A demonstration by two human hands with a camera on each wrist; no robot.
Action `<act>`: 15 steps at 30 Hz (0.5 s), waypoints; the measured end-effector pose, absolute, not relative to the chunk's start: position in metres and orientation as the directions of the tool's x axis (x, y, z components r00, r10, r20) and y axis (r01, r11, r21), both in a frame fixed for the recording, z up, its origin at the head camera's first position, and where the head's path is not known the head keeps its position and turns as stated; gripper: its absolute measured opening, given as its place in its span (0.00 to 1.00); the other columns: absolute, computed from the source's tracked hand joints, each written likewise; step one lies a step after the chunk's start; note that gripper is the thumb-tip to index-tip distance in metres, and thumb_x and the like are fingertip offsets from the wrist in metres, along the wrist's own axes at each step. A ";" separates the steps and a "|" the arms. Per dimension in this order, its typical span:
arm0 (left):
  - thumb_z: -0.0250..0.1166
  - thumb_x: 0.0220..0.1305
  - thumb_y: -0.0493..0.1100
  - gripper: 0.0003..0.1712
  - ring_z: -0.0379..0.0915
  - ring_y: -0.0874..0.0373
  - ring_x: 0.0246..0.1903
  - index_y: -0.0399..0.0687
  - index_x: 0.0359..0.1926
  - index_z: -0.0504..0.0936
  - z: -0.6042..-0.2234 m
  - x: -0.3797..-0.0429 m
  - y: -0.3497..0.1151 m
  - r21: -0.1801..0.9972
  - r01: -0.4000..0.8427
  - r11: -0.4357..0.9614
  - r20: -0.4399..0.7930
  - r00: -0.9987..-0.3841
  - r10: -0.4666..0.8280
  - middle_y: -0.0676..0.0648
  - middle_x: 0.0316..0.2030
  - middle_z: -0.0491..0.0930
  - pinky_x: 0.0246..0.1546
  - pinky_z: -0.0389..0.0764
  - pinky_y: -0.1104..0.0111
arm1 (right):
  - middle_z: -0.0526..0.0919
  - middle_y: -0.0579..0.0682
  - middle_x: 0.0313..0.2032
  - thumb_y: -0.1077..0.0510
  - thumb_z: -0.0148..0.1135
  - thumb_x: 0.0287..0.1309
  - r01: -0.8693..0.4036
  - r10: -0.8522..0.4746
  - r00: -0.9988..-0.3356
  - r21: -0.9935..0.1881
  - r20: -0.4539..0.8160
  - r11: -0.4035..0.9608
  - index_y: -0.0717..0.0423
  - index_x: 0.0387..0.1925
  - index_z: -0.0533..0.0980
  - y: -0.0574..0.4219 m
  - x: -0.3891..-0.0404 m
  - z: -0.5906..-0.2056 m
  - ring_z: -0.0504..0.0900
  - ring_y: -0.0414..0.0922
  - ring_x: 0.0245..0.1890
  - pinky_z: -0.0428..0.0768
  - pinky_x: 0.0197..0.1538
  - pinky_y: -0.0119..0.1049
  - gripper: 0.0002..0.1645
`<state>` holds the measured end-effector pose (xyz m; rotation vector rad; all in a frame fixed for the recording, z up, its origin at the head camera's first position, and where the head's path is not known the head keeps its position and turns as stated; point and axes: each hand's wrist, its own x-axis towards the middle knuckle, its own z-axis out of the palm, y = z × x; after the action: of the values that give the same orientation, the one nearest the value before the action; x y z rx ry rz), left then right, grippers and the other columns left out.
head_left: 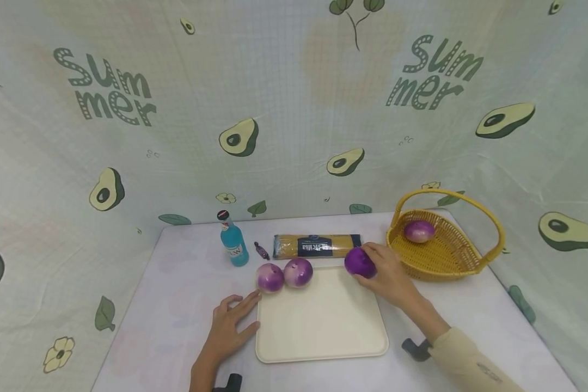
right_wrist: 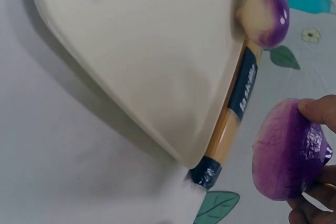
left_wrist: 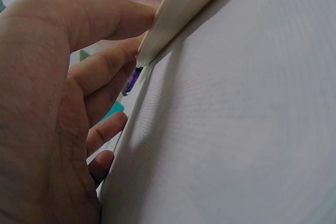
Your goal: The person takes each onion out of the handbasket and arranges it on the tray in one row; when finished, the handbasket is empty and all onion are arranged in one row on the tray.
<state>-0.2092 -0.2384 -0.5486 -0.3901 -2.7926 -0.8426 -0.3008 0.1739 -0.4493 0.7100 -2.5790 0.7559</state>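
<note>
My right hand grips a purple onion between thumb and fingers, over the far right corner of a cream tray. In the right wrist view the held onion shows a pale side and a glossy purple side. Two more purple-and-white onions sit side by side at the tray's far left corner. My left hand touches the tray's left edge, its fingers extended; in the left wrist view the thumb and a fingertip meet the tray rim.
A yellow wicker basket with a tall handle stands at the right, another onion inside it. Behind the tray lie a pasta packet and a small dark wrapped item. A blue bottle stands at the left.
</note>
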 end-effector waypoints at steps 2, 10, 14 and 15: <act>0.69 0.59 0.57 0.36 0.60 0.49 0.64 0.66 0.69 0.73 -0.549 -0.209 -0.239 0.514 0.309 0.800 0.266 -0.944 0.194 0.63 0.68 0.69 0.55 0.57 0.48 | 0.77 0.65 0.57 0.56 0.84 0.38 -0.554 -0.364 -0.810 -0.394 0.461 0.734 0.69 0.58 0.75 0.170 -0.300 -0.451 0.74 0.63 0.57 0.64 0.62 0.62 0.45; 0.69 0.59 0.56 0.36 0.60 0.49 0.64 0.66 0.69 0.73 -0.551 -0.209 -0.240 0.516 0.307 0.800 0.261 -0.946 0.195 0.63 0.68 0.68 0.56 0.56 0.47 | 0.76 0.64 0.59 0.54 0.83 0.39 -0.542 -0.371 -0.823 -0.400 0.429 0.739 0.67 0.60 0.74 0.157 -0.298 -0.456 0.73 0.62 0.59 0.65 0.63 0.60 0.46; 0.69 0.59 0.57 0.36 0.60 0.49 0.64 0.67 0.70 0.73 -0.550 -0.209 -0.240 0.523 0.298 0.798 0.252 -0.949 0.189 0.64 0.68 0.68 0.56 0.56 0.47 | 0.75 0.64 0.60 0.54 0.83 0.40 -0.532 -0.378 -0.836 -0.420 0.398 0.735 0.66 0.62 0.73 0.152 -0.298 -0.458 0.71 0.62 0.61 0.63 0.64 0.60 0.47; 0.69 0.59 0.57 0.36 0.60 0.49 0.64 0.67 0.70 0.73 -0.550 -0.209 -0.239 0.524 0.296 0.799 0.251 -0.950 0.188 0.64 0.68 0.68 0.56 0.56 0.47 | 0.75 0.65 0.61 0.54 0.83 0.40 -0.532 -0.380 -0.837 -0.424 0.393 0.733 0.66 0.62 0.73 0.151 -0.298 -0.459 0.71 0.62 0.61 0.63 0.64 0.60 0.47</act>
<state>-0.2086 -0.2395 -0.5495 -0.3801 -2.8005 -0.8617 -0.2979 0.1513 -0.4586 0.7157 -2.6559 0.7759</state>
